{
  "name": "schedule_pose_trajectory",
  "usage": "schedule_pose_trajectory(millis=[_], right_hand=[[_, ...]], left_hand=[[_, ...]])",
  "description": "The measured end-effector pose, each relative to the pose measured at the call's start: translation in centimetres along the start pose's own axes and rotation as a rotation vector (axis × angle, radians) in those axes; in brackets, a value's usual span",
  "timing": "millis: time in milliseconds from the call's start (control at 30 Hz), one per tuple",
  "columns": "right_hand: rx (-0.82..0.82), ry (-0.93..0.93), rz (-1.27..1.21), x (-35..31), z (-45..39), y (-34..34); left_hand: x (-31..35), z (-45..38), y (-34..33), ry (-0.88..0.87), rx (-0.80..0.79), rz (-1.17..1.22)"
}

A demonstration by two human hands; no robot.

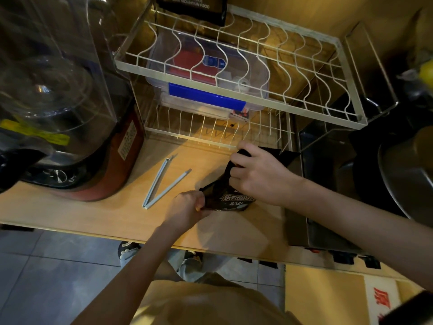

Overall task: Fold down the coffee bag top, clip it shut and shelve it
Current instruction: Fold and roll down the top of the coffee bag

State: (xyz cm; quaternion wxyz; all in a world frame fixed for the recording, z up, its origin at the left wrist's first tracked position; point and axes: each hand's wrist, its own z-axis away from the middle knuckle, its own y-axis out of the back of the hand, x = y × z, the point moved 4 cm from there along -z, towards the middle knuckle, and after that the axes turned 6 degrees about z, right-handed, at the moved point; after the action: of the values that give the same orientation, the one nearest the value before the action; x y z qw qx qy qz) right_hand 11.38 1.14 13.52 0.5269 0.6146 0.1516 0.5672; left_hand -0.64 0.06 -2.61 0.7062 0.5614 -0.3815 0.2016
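A black coffee bag [234,199] with white lettering lies on the wooden counter [117,214] in front of the white wire rack [234,55]. My left hand [187,208] pinches the bag's near left edge. My right hand [255,172] grips the bag's upper part, bunching the black top under its fingers; part of the top sticks out to the right of that hand. A pale long sealing clip [161,184] lies spread in a V on the counter, just left of the bag, touched by neither hand.
A clear lidded box with a blue clasp [207,95] sits on the rack's lower tier. Another black bag [192,8] stands behind the upper tier. A large glass-topped appliance [58,113] fills the left. Metal pans [407,174] crowd the right. The counter's front edge runs below my hands.
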Motion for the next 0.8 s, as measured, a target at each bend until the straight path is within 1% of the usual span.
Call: schedule_pose_trajectory(millis=[100, 133, 200, 300, 367, 433, 567, 600, 633, 733, 767, 800], right_hand=[[0.08, -0.009, -0.014, 0.3, 0.8, -0.3], [0.089, -0.002, -0.006, 0.4, 1.0, -0.4], [0.089, 0.031, 0.008, 0.4, 1.2, -0.2], [0.009, 0.094, -0.011, 0.3, 1.2, 0.2], [-0.07, 0.102, -0.055, 0.4, 1.1, 0.6], [-0.109, 0.075, -0.128, 0.9, 0.9, 1.3], [-0.056, -0.071, -0.293, 3.1, -1.1, 2.6], [-0.086, -0.094, -0.298, 3.3, -1.9, 2.6], [-0.162, -0.099, -0.288, 3.3, -2.6, 2.4], [-0.495, -0.072, -0.303, 1.9, -4.1, 1.0], [-0.587, -0.064, -0.316, 1.4, -4.2, 0.4], [-0.643, -0.059, -0.319, 1.1, -4.2, -0.2]], left_hand=[[0.9, -0.1, 0.8, 0.022, 0.129, 0.17], [1.3, -0.4, 0.8, 0.004, 0.112, 0.198], [1.7, -1.2, 0.1, -0.035, 0.002, 0.172], [2.0, -2.0, -1.0, -0.006, -0.124, 0.192], [2.2, -2.0, -1.3, -0.022, -0.126, 0.249], [2.3, -1.7, -1.4, -0.041, -0.086, 0.267], [2.4, -1.6, -1.6, -0.044, -0.031, 0.223], [2.5, -1.6, -1.6, -0.046, -0.019, 0.211], [2.7, -1.6, -1.5, -0.046, -0.011, 0.201], [3.2, -1.6, -1.5, -0.069, -0.004, 0.187], [3.3, -1.7, -1.5, -0.072, -0.006, 0.18], [3.4, -1.8, -1.5, -0.068, -0.009, 0.173]])
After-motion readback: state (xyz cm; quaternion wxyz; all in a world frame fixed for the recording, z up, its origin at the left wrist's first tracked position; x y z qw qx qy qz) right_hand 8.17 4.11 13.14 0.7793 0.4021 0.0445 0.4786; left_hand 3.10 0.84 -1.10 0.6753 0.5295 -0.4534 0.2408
